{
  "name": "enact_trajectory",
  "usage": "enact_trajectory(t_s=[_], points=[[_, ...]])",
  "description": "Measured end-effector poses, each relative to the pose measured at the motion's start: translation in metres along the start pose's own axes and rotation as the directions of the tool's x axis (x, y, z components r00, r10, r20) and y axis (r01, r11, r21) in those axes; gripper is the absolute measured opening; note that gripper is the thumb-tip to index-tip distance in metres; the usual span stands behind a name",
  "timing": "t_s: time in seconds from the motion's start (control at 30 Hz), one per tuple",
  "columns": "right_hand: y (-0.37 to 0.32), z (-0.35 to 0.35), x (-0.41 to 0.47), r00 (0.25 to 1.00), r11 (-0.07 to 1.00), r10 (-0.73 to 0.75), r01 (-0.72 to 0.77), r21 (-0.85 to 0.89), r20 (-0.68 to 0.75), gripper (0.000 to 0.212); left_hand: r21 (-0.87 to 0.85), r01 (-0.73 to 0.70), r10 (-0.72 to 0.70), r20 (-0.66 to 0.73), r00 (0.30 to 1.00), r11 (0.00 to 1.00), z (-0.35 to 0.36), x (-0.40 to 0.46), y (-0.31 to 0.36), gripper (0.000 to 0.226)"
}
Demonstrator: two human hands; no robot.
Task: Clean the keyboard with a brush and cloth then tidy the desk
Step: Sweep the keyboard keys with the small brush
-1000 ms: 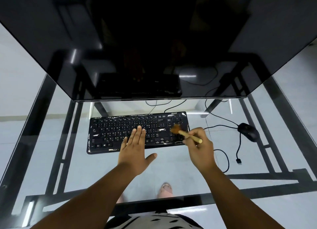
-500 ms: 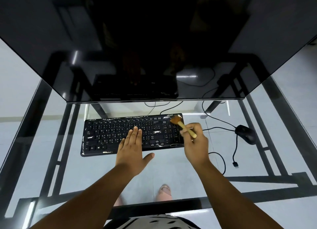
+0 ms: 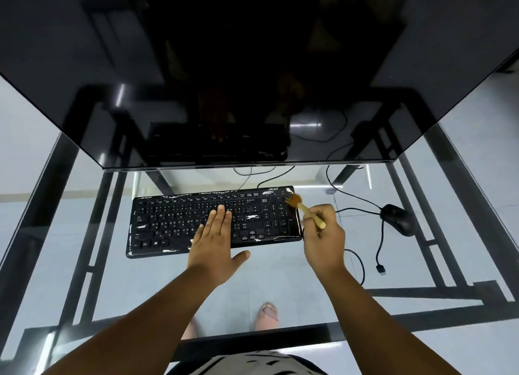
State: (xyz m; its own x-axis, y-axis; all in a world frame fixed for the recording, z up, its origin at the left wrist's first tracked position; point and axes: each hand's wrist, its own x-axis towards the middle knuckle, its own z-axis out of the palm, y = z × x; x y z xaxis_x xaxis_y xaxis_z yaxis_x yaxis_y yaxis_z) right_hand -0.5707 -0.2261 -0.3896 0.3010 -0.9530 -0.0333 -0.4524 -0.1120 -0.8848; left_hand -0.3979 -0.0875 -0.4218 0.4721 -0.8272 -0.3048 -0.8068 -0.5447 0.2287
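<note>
A black keyboard (image 3: 174, 223) with worn white patches lies on the glass desk (image 3: 280, 284) below the monitor. My left hand (image 3: 214, 238) rests flat on its middle keys, fingers together and thumb spread over the front edge. My right hand (image 3: 323, 239) grips a small wooden-handled brush (image 3: 304, 208) just right of the keyboard. The brown bristles touch the keyboard's upper right corner, by the number pad. No cloth is in view.
A large dark monitor (image 3: 252, 73) overhangs the back of the desk. A black mouse (image 3: 398, 218) lies to the right, its cable (image 3: 380, 245) looping toward my right wrist with a loose plug end. Black desk frame bars and my feet show through the glass.
The brush has moved from the lower number pad up and right to the keyboard's top right corner. My left hand has stayed flat on the keys.
</note>
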Motion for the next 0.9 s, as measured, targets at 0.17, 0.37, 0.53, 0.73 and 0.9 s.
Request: enact_trajectory(t_s=[0.17,0.37,0.53,0.73,0.9], points=[[-0.004,0.01,-0.004,0.992,0.997,-0.055,0.061,-0.047,0.112,0.011,-0.013,-0.01,0.009,-0.003,1.0,1.0,0.0,0.001,-0.005,0.099],[-0.012,0.019,-0.001,0.984,0.995,-0.087,0.093,-0.035,0.153,0.009,-0.016,-0.01,0.01,-0.015,1.0,1.0,0.001,0.0,-0.01,0.1],[-0.008,0.008,-0.002,1.0,1.0,0.009,-0.009,0.013,0.019,0.01,-0.021,-0.01,0.01,-0.003,1.0,1.0,0.002,-0.002,-0.014,0.1],[-0.001,-0.002,-0.016,0.997,0.999,0.038,-0.037,-0.014,0.063,0.018,-0.021,-0.015,0.015,0.002,1.0,1.0,0.001,-0.003,-0.014,0.101],[-0.009,-0.001,-0.03,0.986,0.997,0.019,-0.031,0.071,0.167,0.018,-0.012,-0.019,0.019,0.01,1.0,1.0,0.003,-0.004,-0.015,0.101]])
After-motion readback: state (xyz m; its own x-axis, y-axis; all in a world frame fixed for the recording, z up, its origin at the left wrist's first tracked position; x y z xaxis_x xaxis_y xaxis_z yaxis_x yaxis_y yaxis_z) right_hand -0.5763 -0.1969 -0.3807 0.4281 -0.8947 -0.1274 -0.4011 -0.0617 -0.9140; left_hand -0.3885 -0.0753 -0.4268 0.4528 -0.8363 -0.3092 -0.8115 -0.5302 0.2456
